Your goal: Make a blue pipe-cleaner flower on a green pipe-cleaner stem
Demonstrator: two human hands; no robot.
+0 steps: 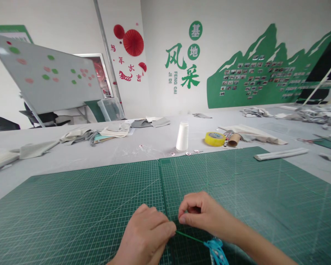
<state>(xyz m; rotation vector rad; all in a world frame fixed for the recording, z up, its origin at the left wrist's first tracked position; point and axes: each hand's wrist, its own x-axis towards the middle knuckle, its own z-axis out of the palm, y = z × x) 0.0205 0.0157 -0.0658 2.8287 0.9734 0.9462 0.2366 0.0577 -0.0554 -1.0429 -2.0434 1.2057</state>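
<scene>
Green cutting mats are laid side by side on a grey table, a white thread cone stood beyond them. At near centre, a green cord is pinched by the left hand, leading right to a blue cord bundle. The right hand is held just beyond, thumb and forefinger pressed together; whether anything is gripped cannot be told.

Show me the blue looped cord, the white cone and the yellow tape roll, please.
Blue looped cord (216, 248): head view, on its bunched loops.
White cone (182, 137): head view, middle of its side.
Yellow tape roll (214, 141): head view, on its near outer side.
</scene>
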